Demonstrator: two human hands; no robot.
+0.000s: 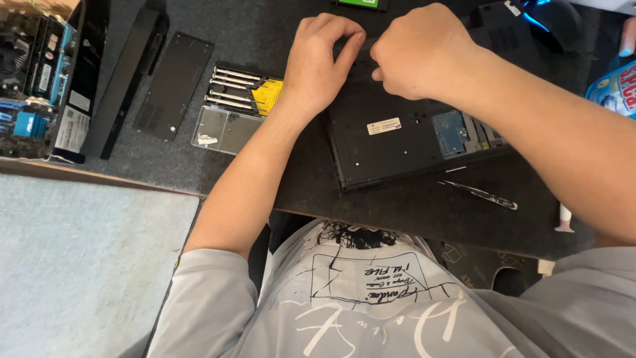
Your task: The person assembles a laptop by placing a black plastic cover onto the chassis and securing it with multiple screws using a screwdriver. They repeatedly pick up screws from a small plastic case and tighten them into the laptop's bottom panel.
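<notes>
At the far left of the worktop [265, 26], a bare circuit board [30, 73] is resting in an open box, with a long black strip [126, 79] and a flat black cover panel [173, 85] lying just beside it. Next comes an open case of precision screwdrivers [238, 89], its clear lid [222, 129] folded toward the person. The left hand [321, 63] is pressing down at the far edge of the upturned black laptop [391, 142], fingers curled together, the grip closed against the casing; whether it is pinching a small part cannot be told. The right hand [421, 50] is touching the same edge just beside it, thumb and fingers drawn together, and what they are pinching, if anything, is hidden. The laptop is lying base-up at the centre of the worktop, with an opened bay exposing a blue board [450, 132] on its right side. A pair of tweezers [487, 195] is lying near the front edge, apart from both hands. Judged risk: both hands are bearing on one edge, so uneven force could crack a plastic latch or make the laptop slide toward the tweezers; a forearm sweeping back could also be knocking the screwdriver case off its place.
</notes>
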